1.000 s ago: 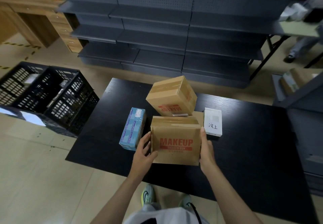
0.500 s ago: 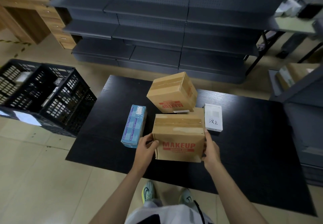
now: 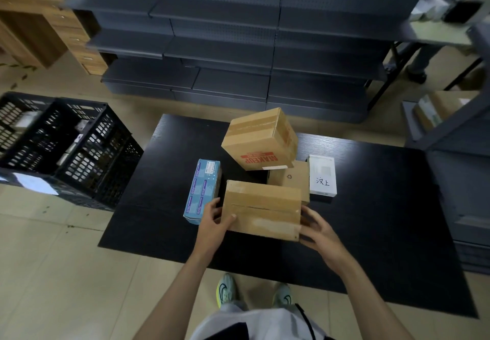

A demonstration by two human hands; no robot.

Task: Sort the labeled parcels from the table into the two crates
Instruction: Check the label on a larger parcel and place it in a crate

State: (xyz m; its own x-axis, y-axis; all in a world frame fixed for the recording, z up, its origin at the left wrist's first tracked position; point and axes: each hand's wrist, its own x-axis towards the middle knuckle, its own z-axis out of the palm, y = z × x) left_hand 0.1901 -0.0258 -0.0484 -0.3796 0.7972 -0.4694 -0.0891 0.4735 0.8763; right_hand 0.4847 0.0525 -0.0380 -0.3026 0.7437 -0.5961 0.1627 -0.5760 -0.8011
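Note:
I hold a brown cardboard box [image 3: 261,209] between both hands above the black table [image 3: 384,220], taped top face towards me. My left hand [image 3: 213,221] grips its left side with the thumb on top; my right hand [image 3: 316,229] grips its right end. Behind it a second MAKEUP box [image 3: 259,139] sits tilted on a small brown box [image 3: 290,177]. A blue box [image 3: 202,189] lies to the left, a white labelled box [image 3: 322,175] to the right. Two black crates [image 3: 66,143] stand on the floor at left.
Grey metal shelving [image 3: 238,47] runs behind the table. Another shelf unit [image 3: 456,138] with boxes stands at right, a wooden desk [image 3: 39,21] at far left. A person's legs show at top right. My feet stand at the table's near edge.
The held box has tipped towards me, so its MAKEUP face has turned out of sight and the taped top shows. Both hands stayed on its sides.

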